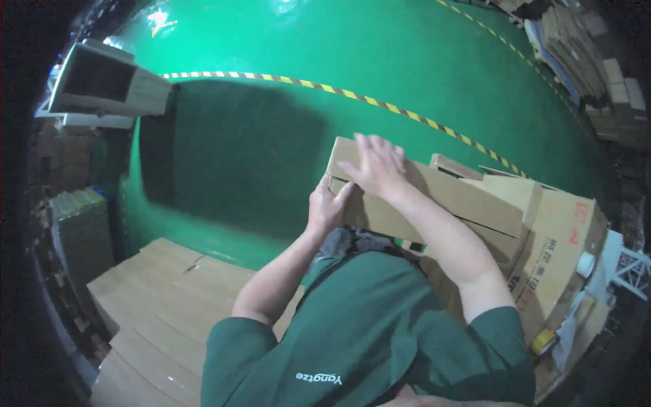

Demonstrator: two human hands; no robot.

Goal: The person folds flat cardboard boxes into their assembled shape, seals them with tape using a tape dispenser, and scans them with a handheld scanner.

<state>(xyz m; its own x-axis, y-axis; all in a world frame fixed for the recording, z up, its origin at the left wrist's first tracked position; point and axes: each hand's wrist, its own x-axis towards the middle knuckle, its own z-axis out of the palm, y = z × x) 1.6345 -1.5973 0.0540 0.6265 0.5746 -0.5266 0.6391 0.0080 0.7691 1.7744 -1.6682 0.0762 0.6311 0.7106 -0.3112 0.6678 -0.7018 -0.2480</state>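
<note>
A long brown cardboard box [468,198] lies in front of my body, its near end at the middle of the view. My right hand [380,165] rests on top of that end, fingers over the far edge and thumb apart. At the box's left corner, my left hand [327,209] grips the side, with its thumb near the gap between the flaps. A larger printed carton [559,244] stands at the right, touching the long box's far end.
Flat cardboard sheets [169,319] are stacked at lower left. A yellow tape roll [543,342] is at lower right. Yellow-black floor tape [366,100] crosses the green floor. A dark-screened unit [102,81] stands at upper left, and stacked cardboard [566,51] at upper right.
</note>
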